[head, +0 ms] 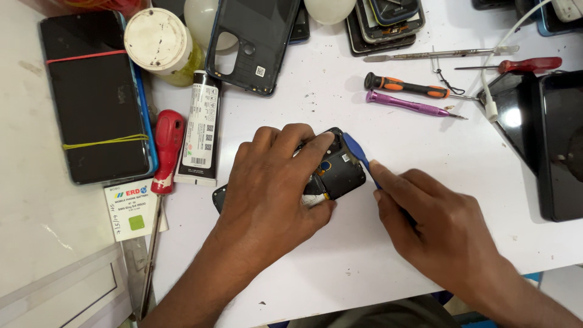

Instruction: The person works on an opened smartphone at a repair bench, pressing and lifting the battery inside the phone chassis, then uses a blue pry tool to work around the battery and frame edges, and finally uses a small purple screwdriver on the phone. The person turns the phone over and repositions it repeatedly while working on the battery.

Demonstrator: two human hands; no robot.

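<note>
Phone (333, 173) mid-table lies pinned under your left hand (273, 188); your right hand (437, 228) grips a blue pry tool (358, 155) at its edge.

Opened black phone (333, 173) (back off) flat beside blue pry tool (357, 153).

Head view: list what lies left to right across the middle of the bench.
Rubber-banded phone → red-handled screwdriver → white-labelled tube → left hand on opened phone → blue pry tool → right hand → black tablet.
</note>
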